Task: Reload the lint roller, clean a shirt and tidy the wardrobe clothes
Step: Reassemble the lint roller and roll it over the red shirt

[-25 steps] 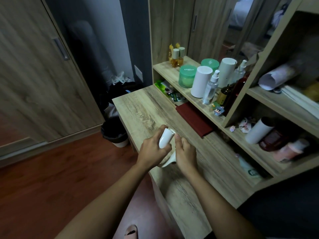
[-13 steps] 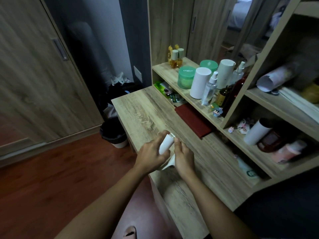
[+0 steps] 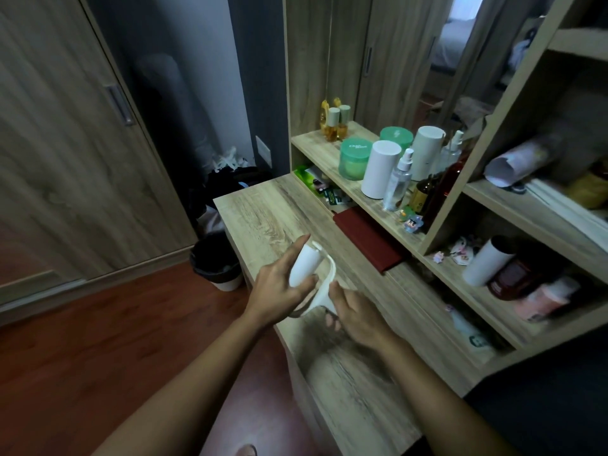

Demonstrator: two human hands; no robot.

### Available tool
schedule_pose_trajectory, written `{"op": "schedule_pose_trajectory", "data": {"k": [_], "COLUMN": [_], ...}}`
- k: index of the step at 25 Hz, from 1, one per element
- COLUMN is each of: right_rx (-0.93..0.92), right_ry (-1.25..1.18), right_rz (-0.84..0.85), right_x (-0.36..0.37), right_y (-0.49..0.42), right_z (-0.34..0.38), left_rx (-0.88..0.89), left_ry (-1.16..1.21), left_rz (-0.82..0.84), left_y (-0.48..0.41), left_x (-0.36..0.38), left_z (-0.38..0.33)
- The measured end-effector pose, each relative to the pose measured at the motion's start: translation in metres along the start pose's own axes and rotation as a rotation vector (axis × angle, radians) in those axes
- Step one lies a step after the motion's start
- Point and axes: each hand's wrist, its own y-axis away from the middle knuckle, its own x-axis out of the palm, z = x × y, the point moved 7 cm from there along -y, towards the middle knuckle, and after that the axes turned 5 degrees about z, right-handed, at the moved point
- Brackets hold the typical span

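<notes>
Over the wooden desk (image 3: 263, 218), the white lint roller (image 3: 306, 264) tilts, handle curved.

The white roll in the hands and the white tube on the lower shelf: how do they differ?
The white roll is gripped by the left hand; the white tube leans untouched on the shelf. The roll has a curved white handle alongside; the tube shows an open dark end. Both are white, tilted cylinders.

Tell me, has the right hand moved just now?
Yes. The right hand has slid toward the person, away from the dark red item, from the white roll's tip down to the handle.
</notes>
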Motion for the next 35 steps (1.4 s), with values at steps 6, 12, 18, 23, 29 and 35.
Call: {"op": "schedule_pose_trajectory", "data": {"k": [6,12,18,23,29,35], "right_rx": [-0.155,-0.154,-0.114,-0.102,-0.117,-0.068], "right_ry": [0.213,0.169,0.147,0.163,0.144,0.029], "right_rz": [-0.086,-0.087,-0.063,-0.048,-0.056,-0.082], "right_x": [0.002,0.005,0.004,0.006,0.004,0.007], "right_y": [0.011,0.012,0.015,0.016,0.016,0.012], "right_z": [0.021,0.023,0.026,0.026,0.028,0.014], "left_rx": [-0.015,0.029,0.019,0.021,0.019,0.024], "left_ry": [0.001,0.036,0.047,0.039,0.015,-0.065], "left_rz": [-0.070,-0.083,-0.074,-0.071,-0.075,-0.009], "left_y": [0.014,0.017,0.019,0.021,0.021,0.012], "left_x": [-0.009,-0.012,-0.011,-0.013,-0.012,-0.010], "left_z": [0.002,-0.002,-0.003,-0.004,-0.003,-0.011]}}
